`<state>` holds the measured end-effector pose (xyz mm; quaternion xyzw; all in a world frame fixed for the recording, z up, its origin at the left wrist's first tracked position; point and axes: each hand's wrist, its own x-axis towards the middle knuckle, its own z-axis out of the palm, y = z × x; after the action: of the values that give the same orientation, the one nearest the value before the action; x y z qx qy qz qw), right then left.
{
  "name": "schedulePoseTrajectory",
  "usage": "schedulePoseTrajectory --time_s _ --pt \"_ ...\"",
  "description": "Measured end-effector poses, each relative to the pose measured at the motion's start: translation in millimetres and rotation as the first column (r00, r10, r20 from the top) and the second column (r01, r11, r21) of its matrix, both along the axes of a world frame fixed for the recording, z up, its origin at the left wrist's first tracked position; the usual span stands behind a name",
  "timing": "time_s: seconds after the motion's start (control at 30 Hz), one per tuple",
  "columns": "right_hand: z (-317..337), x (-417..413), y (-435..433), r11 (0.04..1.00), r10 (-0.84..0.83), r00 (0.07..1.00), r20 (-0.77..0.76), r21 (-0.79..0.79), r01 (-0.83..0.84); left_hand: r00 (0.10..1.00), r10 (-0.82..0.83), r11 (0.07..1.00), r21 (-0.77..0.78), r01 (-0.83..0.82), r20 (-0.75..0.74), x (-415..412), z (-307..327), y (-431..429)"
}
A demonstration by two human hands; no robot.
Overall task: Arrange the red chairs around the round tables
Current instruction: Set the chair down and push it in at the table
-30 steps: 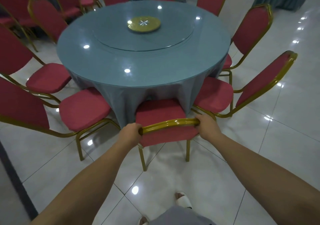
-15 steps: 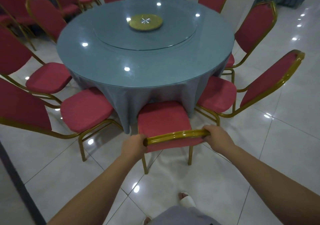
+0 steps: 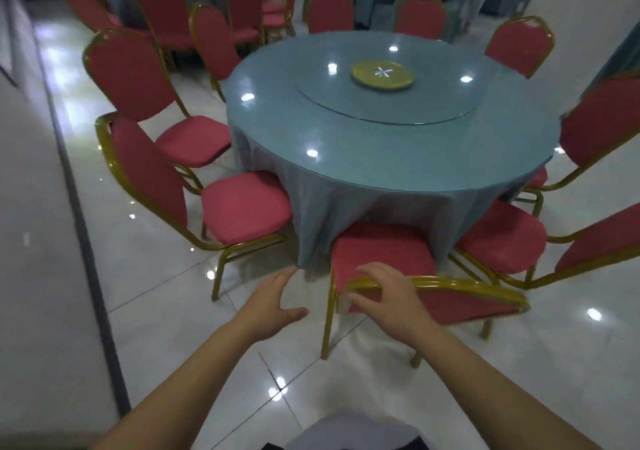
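1. Head view, hands: half a second ago I had both hands clamped on the gold top rail of the near chair [image 3: 384,259]. Now my left hand [image 3: 277,302] is off it, fingers spread and holding nothing, hanging over the floor [image 3: 166,269] just left of the chair's rear leg. My right hand [image 3: 388,297] has slid to the left end of the rail; its fingers are loosely curled over the rail, not gripping, so I read it as letting go.

2. Head view, chair: its seat is tucked up against the tablecloth of the table [image 3: 398,138], the front edge touching or just under the drape. The back faces me, and the chair sits between the left chair [image 3: 242,207] and the right chair [image 3: 502,238].

3. Head view, framing: the view has swung left, so the table now sits right of centre and more of the left-hand chairs and the wall show.

4. What it means: I judge this chair as placed. The turn left suggests the next job lies on that side, where two chairs stand further out from the table than mine and turned at an angle.

5. Blur around the rail's right end keeps me from reading the exact angle of the back.
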<state>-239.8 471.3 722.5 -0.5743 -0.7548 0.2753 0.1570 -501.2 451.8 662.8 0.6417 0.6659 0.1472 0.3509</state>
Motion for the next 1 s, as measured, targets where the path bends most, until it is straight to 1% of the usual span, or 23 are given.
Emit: schedulePoseTrajectory --time_s 0.17,0.33,0.43,0.5,0.63,0.73,0.83,0.93,1.0 --pt "-23.8 -89.6 -15.5 0.989 0.061 0.994 -0.088 -0.127 -0.072 0.983 0.181 0.983 -0.011 -0.181 0.004 -84.3 -0.7 -44.3" --pt "-32.0 -146.7 17.4 0.980 0.124 0.990 -0.072 -0.150 -0.134 0.959 0.282 0.959 -0.001 -0.283 0.031 -152.9 5.2 -46.5" --pt "-42.2 -189.3 53.0 0.971 0.138 0.987 -0.081 -0.186 -0.151 0.941 0.332 0.942 0.026 -0.334 0.063 -199.1 7.6 -22.9" --pt "-50.4 -225.4 80.4 0.964 0.156 0.985 -0.078 -0.206 -0.169 0.928 0.370 0.928 0.032 -0.371 0.042 -235.3 8.8 1.3" --pt "-57.7 -315.2 141.4 0.956 0.176 0.973 -0.149 -0.208 -0.205 0.915 0.403 0.915 0.045 -0.401 -0.032 -317.1 21.7 58.4" --pt "-53.6 -382.1 177.6 0.944 0.154 0.969 -0.195 -0.262 -0.203 0.916 0.382 0.924 0.012 -0.383 -0.126 -378.3 35.0 93.2" --pt "-52.8 -448.4 216.1 0.929 0.187 0.957 -0.222 -0.276 -0.246 0.901 0.392 0.918 0.018 -0.396 -0.188 -442.3 44.0 126.8" --pt "-52.7 -503.6 241.8 0.916 0.222 0.943 -0.246 -0.279 -0.288 0.882 0.441 0.897 0.041 -0.441 -0.168 -496.1 44.8 151.7" --pt "-54.1 -536.9 252.7 0.900 0.237 0.936 -0.259 -0.305 -0.312 0.885 0.439 0.898 0.040 -0.439 -0.152 -524.5 40.5 170.0"
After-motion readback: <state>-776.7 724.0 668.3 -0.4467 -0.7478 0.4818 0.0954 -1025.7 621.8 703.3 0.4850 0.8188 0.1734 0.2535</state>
